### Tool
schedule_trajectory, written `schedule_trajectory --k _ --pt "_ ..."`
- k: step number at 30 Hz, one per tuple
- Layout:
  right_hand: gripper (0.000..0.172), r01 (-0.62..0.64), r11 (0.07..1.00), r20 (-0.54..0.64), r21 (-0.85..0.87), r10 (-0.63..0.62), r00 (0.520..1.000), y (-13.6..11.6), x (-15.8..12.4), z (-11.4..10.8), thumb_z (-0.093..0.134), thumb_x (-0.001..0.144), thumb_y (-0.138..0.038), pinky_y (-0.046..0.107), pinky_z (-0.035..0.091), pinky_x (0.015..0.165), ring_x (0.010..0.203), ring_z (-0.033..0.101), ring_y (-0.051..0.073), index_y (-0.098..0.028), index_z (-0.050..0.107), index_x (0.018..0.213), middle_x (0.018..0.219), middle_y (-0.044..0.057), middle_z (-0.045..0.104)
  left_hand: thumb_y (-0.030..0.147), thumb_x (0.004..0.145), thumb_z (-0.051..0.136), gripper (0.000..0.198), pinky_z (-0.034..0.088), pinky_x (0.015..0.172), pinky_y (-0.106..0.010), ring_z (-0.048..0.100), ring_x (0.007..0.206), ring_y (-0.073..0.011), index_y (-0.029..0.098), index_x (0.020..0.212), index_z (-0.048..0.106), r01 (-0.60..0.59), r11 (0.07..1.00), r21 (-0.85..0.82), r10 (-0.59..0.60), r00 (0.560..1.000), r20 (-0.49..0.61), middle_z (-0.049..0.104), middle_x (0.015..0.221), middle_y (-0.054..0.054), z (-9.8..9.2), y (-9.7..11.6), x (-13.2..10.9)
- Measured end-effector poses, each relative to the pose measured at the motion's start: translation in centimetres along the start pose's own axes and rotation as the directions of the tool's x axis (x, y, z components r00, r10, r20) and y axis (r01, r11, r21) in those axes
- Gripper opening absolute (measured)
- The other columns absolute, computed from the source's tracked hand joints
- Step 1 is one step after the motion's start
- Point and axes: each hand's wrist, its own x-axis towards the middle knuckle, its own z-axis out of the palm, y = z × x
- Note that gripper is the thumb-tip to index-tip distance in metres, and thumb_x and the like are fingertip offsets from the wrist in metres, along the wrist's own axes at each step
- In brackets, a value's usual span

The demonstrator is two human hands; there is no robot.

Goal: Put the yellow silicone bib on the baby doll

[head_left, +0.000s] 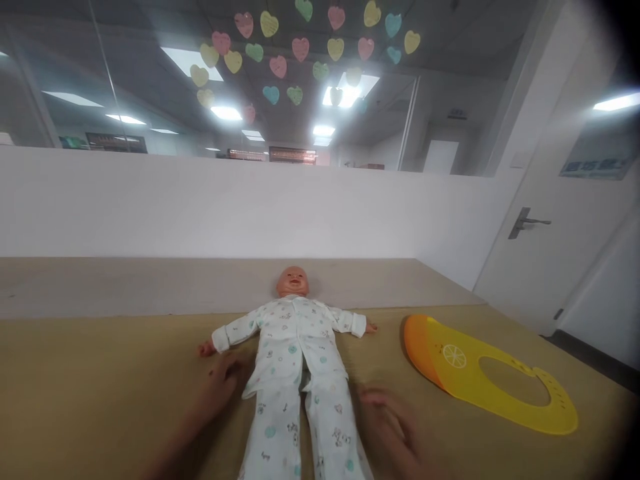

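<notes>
A baby doll (299, 347) lies on its back on the tabletop, its head at the far end and both arms spread. It wears a white pajama top and trousers printed with small animals and green dots. My left hand (226, 380) is beside the doll's waist, just below its sleeve, with fingers loosely apart and nothing seen in them. On the other side, my right hand (390, 417) hovers next to the doll's hip, blurred by motion, its fingers loosely apart and holding nothing visible. Whether either hand touches the clothing I cannot tell.
A yellow silicone bib (470, 373) with an orange pocket lies flat on the right of the tan table (100, 387). Behind the table stands a white wall (210, 207) below a glass window with heart-shaped notes. A door with a metal handle (525, 222) is at the right.
</notes>
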Motion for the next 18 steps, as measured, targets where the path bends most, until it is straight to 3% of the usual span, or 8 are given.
schedule_trajectory --k 3,8,13,18 --pt "0.030 -0.063 0.997 0.062 0.042 0.060 0.996 1.7 5.9 0.9 0.049 0.088 -0.043 0.043 0.052 0.093 0.102 0.066 0.026 -0.023 0.070 0.093 0.103 0.007 0.072 0.017 0.074 0.047 0.028 0.042 0.101 -0.036 0.060 0.109 -0.0261 0.021 0.094 0.066 0.042 0.998 -0.048 -0.045 0.997 -0.061 0.072 0.107 -0.005 -0.2 -0.5 2.1" --pt "0.021 -0.126 0.992 -0.034 0.007 0.126 0.991 5.8 13.4 3.4 0.049 0.076 -0.029 0.040 0.052 0.085 0.088 0.066 0.025 -0.020 0.068 0.078 0.087 0.006 0.073 0.022 0.076 0.048 0.034 0.044 0.098 -0.037 0.061 0.112 -0.0277 0.016 0.105 0.065 0.145 0.989 -0.034 -0.148 0.983 -0.104 0.069 0.115 -0.011 0.1 -1.2 4.2" --pt "0.024 -0.156 0.981 -0.117 -0.119 0.142 0.983 7.6 15.7 2.9 0.045 0.074 -0.023 0.037 0.051 0.086 0.091 0.067 0.024 -0.019 0.067 0.082 0.093 0.007 0.073 0.021 0.078 0.045 0.036 0.044 0.098 -0.037 0.058 0.117 -0.0278 0.014 0.108 0.063 0.183 0.983 -0.018 -0.184 0.975 -0.126 0.066 0.121 -0.011 0.2 -2.1 5.0" --pt "0.023 -0.151 0.971 -0.124 -0.185 0.130 0.984 7.9 16.4 2.0 0.045 0.077 -0.022 0.036 0.049 0.088 0.093 0.066 0.023 -0.019 0.067 0.083 0.095 0.008 0.073 0.025 0.082 0.042 0.035 0.043 0.097 -0.039 0.058 0.115 -0.0288 0.017 0.106 0.065 0.191 0.980 -0.050 -0.196 0.971 -0.139 0.067 0.118 -0.007 -0.1 -1.7 4.8"
